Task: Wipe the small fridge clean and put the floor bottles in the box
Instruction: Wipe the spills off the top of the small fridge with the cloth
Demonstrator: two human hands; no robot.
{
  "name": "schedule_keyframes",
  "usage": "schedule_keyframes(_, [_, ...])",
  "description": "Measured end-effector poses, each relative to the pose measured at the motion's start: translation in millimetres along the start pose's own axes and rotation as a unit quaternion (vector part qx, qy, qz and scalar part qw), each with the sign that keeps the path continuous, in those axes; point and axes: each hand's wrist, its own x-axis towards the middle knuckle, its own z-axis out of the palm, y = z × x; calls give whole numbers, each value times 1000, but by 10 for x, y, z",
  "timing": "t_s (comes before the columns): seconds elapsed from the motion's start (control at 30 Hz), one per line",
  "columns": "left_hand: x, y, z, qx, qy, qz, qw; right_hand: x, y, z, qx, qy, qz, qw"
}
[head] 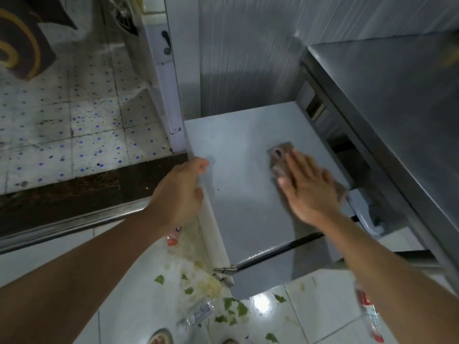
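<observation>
One fridge (243,184). Three bottles (197,315) on floor, long axes differing. Right hand (306,188) flat, fingers spread, pressing one cloth (280,157); left hand (182,189) grips fridge's left edge.

We have a single view, from a wide-angle camera worn on the head, looking forward and steeply down. It sits close above the small fridge (248,175), whose flat grey top fills the centre. Both forearms reach in from the lower corners toward it. Straight lines bow near the edges. The tiled floor (139,289) lies directly below us, with a steel surface (397,100) at right.
</observation>
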Motion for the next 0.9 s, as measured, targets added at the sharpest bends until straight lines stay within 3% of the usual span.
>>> schedule_keyframes(0.1, [-40,49,134,10,-6,35,999,200,382,-20,3,-24,153,988])
schedule_keyframes(0.17, [-63,40,187,27,-10,43,999,181,190,-2,0,-15,182,983])
schedule_keyframes(0.4, [-154,116,153,54,-18,33,998,-833,-938,108,55,-22,-33,998])
schedule_keyframes(0.53, [-227,324,228,94,-18,64,993,-1054,-713,65,17,-29,-110,993])
schedule_keyframes(0.73, [-239,552,502,127,-7,82,988,-494,308,-101,-57,-44,72,995])
schedule_keyframes(0.9, [-246,598,660,192,30,29,981,-117,363,-183,-30,-54,134,989])
